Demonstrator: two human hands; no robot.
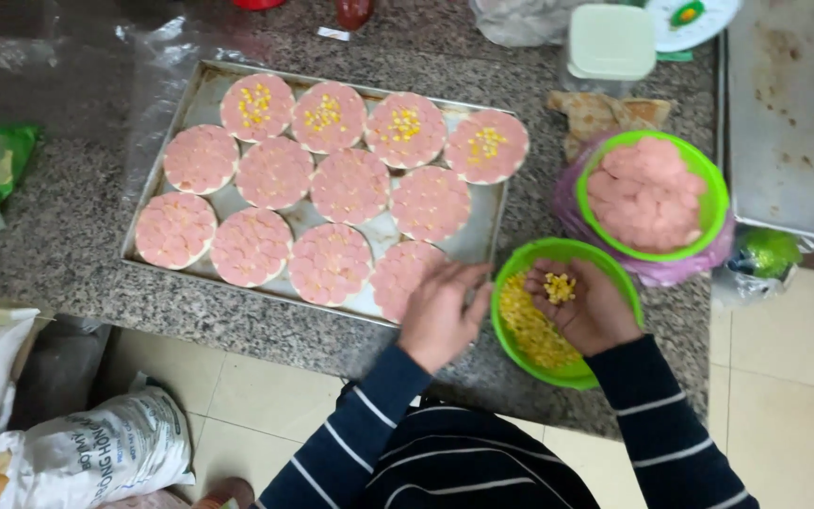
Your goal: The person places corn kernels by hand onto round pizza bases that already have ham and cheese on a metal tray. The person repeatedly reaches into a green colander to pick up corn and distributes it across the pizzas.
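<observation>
On the granite counter (68, 236), at six o'clock of the view, we rest our left hand (440, 316) palm down with fingers spread loosely, gripping nothing, over the near right corner of the metal tray (192, 94) and one pink-topped round (405, 273). Our right hand (584, 306), at four o'clock, cups palm up over the green corn bowl (520, 256), cradling a small heap of yellow kernels (559, 287). At two o'clock sits another green bowl (708, 184) of pink slices.
</observation>
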